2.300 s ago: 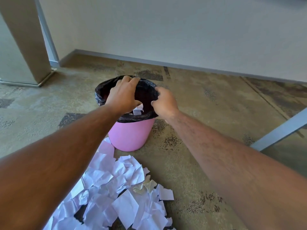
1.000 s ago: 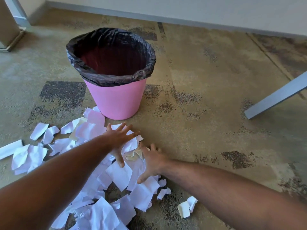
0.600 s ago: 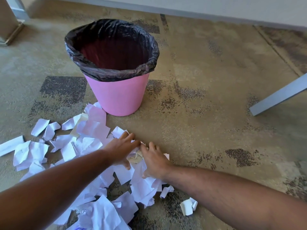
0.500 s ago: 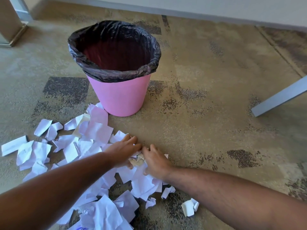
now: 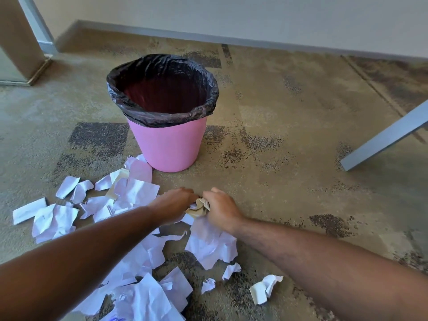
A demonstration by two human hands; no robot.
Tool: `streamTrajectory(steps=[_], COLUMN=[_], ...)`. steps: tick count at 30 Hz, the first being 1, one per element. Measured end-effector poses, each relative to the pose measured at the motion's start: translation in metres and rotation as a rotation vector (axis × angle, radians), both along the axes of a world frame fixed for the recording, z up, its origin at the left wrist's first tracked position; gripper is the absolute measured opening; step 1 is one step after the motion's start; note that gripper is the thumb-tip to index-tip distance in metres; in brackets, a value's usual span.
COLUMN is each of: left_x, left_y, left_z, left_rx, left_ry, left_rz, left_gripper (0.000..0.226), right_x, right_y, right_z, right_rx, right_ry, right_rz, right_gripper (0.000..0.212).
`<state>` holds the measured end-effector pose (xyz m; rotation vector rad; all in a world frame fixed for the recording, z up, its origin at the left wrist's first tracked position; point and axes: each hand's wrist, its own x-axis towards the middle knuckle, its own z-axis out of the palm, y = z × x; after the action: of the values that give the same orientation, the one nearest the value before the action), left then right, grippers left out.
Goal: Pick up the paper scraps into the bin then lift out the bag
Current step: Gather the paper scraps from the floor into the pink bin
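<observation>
A pink bin (image 5: pixel 169 147) stands upright on the carpet, lined with a black bag (image 5: pixel 162 117) folded over its rim. Several white paper scraps (image 5: pixel 139 191) lie scattered on the floor in front of it and to the left. My left hand (image 5: pixel 172 202) and my right hand (image 5: pixel 220 208) meet just in front of the bin, low at the floor. Together they squeeze a crumpled bunch of scraps (image 5: pixel 198 206) between them. More scraps (image 5: pixel 210 246) lie under my forearms, and small crumpled pieces (image 5: pixel 264 289) sit to the right.
A grey slanted table leg (image 5: pixel 382 140) meets the floor at the right. A beige column base (image 5: pixel 20 42) stands at the back left. A wall with a grey skirting board (image 5: pixel 231 40) runs behind the bin.
Both hands left the bin's rim, came down flat onto the scraps, then drew together and closed on a crumpled bunch. The camera view has tilted up a little.
</observation>
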<state>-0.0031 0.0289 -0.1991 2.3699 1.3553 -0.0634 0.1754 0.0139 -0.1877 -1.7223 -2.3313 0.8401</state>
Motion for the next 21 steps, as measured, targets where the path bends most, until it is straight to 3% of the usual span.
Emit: streamTrajectory(steps=[4, 8, 14, 21], left_x=[0.003, 0.010, 0.007, -0.015], left_y=[0.011, 0.026, 0.042, 0.061], left_z=[0.040, 0.087, 0.161, 0.235], left_rx=[0.026, 0.048, 0.211, 0.326], left_ry=[-0.028, 0.008, -0.035, -0.183], left_rz=[0.013, 0.004, 0.094, 0.195], left_gripper=[0.026, 0.008, 0.018, 0.019], right_x=[0.004, 0.003, -0.004, -0.027], right_y=[0.015, 0.031, 0.055, 0.073], right_z=[0.041, 0.090, 0.169, 0.248], right_rx=[0.054, 0.112, 0.284, 0.515], right_ry=[0.004, -0.054, -0.071, -0.150], right_rz=[0.002, 0.078, 0.135, 0.159], right_gripper=[0.041, 0.041, 0.007, 0.016])
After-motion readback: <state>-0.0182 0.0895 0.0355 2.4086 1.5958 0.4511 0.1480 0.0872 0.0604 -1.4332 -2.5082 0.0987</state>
